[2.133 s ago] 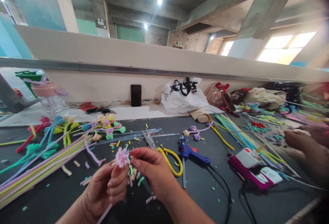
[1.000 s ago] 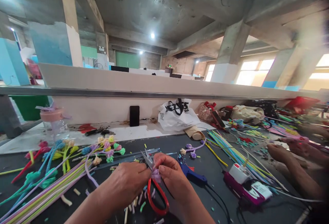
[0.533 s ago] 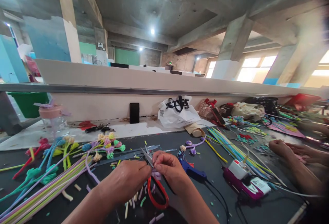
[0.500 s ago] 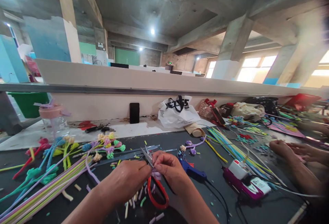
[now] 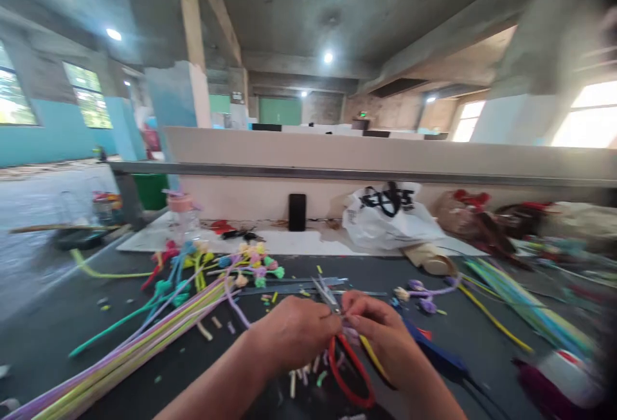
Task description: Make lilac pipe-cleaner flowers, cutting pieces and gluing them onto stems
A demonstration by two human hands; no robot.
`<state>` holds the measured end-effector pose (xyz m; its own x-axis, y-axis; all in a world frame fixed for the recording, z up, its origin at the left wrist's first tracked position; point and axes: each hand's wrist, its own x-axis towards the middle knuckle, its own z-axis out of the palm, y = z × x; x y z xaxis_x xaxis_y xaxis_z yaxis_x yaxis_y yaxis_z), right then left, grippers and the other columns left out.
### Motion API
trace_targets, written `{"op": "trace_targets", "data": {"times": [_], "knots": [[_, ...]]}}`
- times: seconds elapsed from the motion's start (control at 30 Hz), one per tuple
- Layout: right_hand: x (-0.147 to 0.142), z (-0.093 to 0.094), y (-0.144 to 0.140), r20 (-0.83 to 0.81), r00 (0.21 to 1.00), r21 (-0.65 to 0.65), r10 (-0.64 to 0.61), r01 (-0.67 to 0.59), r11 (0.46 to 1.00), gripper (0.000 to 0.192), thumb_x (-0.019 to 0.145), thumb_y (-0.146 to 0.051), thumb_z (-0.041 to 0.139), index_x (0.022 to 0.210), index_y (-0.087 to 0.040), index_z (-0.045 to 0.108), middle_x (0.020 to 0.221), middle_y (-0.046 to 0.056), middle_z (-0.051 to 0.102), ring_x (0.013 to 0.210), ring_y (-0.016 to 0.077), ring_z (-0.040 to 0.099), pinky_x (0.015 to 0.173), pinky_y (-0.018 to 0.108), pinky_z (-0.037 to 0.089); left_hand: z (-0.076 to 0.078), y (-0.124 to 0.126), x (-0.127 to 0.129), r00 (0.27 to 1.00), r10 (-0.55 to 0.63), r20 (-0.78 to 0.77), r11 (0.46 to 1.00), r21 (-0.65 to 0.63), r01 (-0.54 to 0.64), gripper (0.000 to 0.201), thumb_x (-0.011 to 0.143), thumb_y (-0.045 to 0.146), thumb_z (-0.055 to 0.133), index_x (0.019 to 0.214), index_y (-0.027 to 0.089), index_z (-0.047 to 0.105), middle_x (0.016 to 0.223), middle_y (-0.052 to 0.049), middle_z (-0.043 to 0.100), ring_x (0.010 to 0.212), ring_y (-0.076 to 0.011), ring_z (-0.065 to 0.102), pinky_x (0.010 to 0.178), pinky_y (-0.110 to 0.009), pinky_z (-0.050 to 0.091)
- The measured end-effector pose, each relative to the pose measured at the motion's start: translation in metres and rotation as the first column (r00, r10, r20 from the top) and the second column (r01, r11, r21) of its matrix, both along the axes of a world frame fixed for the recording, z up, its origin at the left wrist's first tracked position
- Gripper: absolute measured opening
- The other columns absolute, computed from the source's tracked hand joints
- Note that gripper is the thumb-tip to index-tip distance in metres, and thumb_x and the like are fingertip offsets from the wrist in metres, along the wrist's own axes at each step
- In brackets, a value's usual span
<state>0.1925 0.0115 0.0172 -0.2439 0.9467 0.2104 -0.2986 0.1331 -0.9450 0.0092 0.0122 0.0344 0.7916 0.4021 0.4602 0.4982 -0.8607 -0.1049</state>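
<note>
My left hand (image 5: 303,331) and my right hand (image 5: 378,330) meet over the dark table, fingers pinched together. Between the fingertips is a small purple chenille stem piece (image 5: 351,334), partly hidden by them. Red-handled scissors (image 5: 353,378) lie at the same spot, with the blades pointing away beyond my fingers and the handle loops nearer me. Whether a hand bears the scissors or they rest on the table I cannot tell. A narrow yellow and dark object (image 5: 378,362) shows beneath my right hand. Short cut bits (image 5: 294,381) are scattered below my hands.
A bundle of long chenille stems (image 5: 139,349) lies left, beside coloured fuzzy flowers (image 5: 255,262). Rightward are a blue glue gun (image 5: 436,349), a purple stem with blossoms (image 5: 429,291) and more stems (image 5: 530,304). A phone (image 5: 297,213) and white bag (image 5: 385,217) stand against the partition.
The view has swung left, so everything sits farther right and the co-worker's hands have left the picture. My hands keep their pinch beside the scissors. The yellow object shows under my right hand now.
</note>
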Motion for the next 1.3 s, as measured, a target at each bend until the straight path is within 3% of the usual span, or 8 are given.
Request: {"op": "trace_targets", "data": {"times": [0.13,0.27,0.4,0.47,0.53,0.83,1.1,1.3], "knots": [[0.001,0.003,0.002,-0.018,0.999,-0.061,0.039,-0.040,0.997,0.013,0.058,-0.019,0.074,0.052,-0.017,0.062,0.077,0.001,0.053,0.064,0.0127,0.050,0.053,0.023,0.038,0.003,0.000,0.001,1.000,0.007,0.029,1.000,-0.023,-0.006,0.012,0.080,0.020,0.045,0.069,0.019,0.051,0.061,0.000,0.053,0.048,-0.0102,0.040,0.044,-0.025,0.021],[0.004,0.001,0.004,-0.098,0.995,-0.097,-0.029,0.019,0.995,0.008,0.061,-0.025,0.073,0.064,-0.020,0.067,0.086,0.002,0.059,0.071,0.0147,0.053,0.060,0.025,0.042,0.001,0.000,0.005,0.941,0.008,0.339,0.939,-0.327,0.110,0.020,0.082,0.021,0.042,0.062,0.019,0.047,0.060,0.001,0.046,0.054,-0.0096,0.037,0.050,-0.024,0.024],[0.007,-0.001,0.007,-0.181,0.975,-0.085,-0.125,0.111,0.990,0.022,0.066,-0.031,0.069,0.086,-0.022,0.067,0.091,0.004,0.063,0.079,0.0171,0.054,0.072,0.029,0.044,-0.008,0.008,0.009,0.593,0.341,0.729,0.563,-0.664,0.492,0.027,0.084,0.030,0.039,0.060,0.018,0.041,0.053,0.005,0.031,0.046,-0.0066,0.026,0.044,-0.021,0.021],[0.007,-0.002,0.010,-0.186,0.972,-0.089,-0.145,0.130,0.987,0.021,0.068,-0.029,0.067,0.088,-0.022,0.066,0.091,0.003,0.062,0.076,0.0156,0.054,0.072,0.028,0.044,-0.014,0.013,0.010,0.409,0.538,0.737,0.342,-0.634,0.694,0.023,0.082,0.034,0.041,0.066,0.018,0.042,0.050,0.008,0.028,0.040,-0.0049,0.018,0.038,-0.020,0.014],[0.006,-0.003,0.012,-0.192,0.967,-0.102,-0.169,0.151,0.983,0.020,0.069,-0.027,0.066,0.089,-0.023,0.065,0.092,0.002,0.062,0.075,0.0140,0.053,0.070,0.026,0.044,-0.018,0.017,0.011,0.283,0.649,0.706,0.236,-0.541,0.807,0.019,0.079,0.035,0.046,0.071,0.018,0.044,0.049,0.009,0.028,0.037,-0.0037,0.015,0.036,-0.019,0.010],[0.002,-0.013,0.019,-0.201,0.963,-0.105,-0.180,0.162,0.981,0.032,0.067,-0.024,0.067,0.098,-0.025,0.061,0.095,0.001,0.059,0.066,0.0116,0.052,0.065,0.025,0.043,-0.029,0.028,0.009,0.107,0.796,0.595,0.191,-0.415,0.889,0.022,0.070,0.035,0.057,0.070,0.017,0.045,0.048,0.010,0.033,0.037,-0.0030,0.030,0.039,-0.017,0.025],[-0.007,-0.014,0.014,-0.191,0.964,-0.092,-0.186,0.171,0.981,0.035,0.067,-0.020,0.065,0.102,-0.024,0.059,0.091,-0.001,0.059,0.062,0.0086,0.049,0.061,0.023,0.041,-0.039,0.025,-0.014,0.074,0.834,0.547,0.208,-0.435,0.876,0.021,0.071,0.033,0.057,0.071,0.016,0.046,0.048,0.009,0.035,0.041,-0.0043,0.037,0.044,-0.018,0.034],[-0.013,-0.024,0.012,-0.091,0.978,-0.068,-0.188,0.182,0.981,0.036,0.068,-0.021,0.063,0.104,-0.023,0.058,0.095,0.001,0.058,0.065,0.0106,0.050,0.064,0.025,0.041,-0.044,0.006,-0.029,0.134,0.841,0.524,0.096,-0.389,0.916,0.020,0.075,0.031,0.056,0.072,0.014,0.046,0.050,0.009,0.030,0.043,-0.0034,0.034,0.045,-0.017,0.036]]}}
